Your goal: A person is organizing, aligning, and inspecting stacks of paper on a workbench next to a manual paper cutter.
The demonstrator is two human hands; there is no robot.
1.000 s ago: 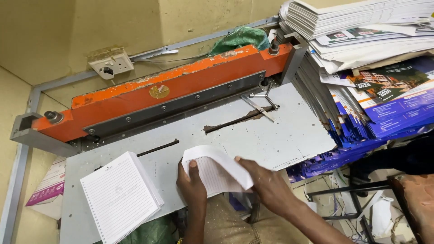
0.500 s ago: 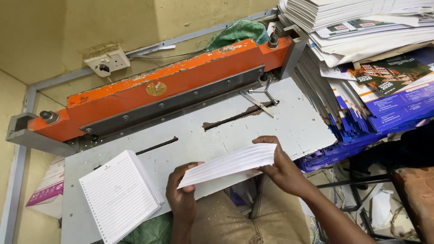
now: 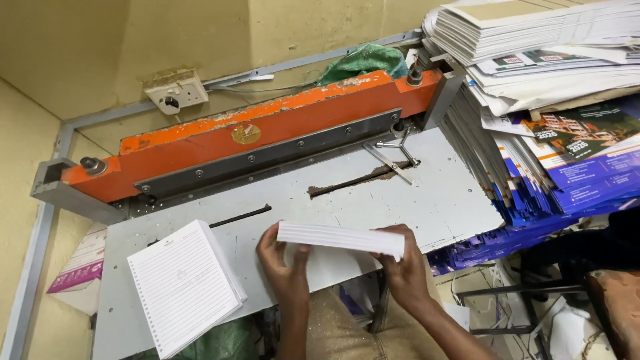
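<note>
A thick stack of white sheets [image 3: 340,238] stands on edge above the grey machine table [image 3: 433,200], held level between both hands. My left hand [image 3: 283,270] grips its left end, fingers behind and thumb in front. My right hand [image 3: 403,270] grips its right end. A second pile of lined white paper [image 3: 183,287] with punched holes along one edge lies flat on the table's front left corner, apart from my left hand.
An orange and black punching bar [image 3: 253,143] runs across the back of the table, with two slots and a metal guide [image 3: 393,157] in front. Tall stacks of printed booklets and blue covers [image 3: 567,133] crowd the right side. A wall socket [image 3: 175,93] sits behind.
The paper stack was bent and loose a second ago; both hands have squared it up and turned it on edge, level above the table.
</note>
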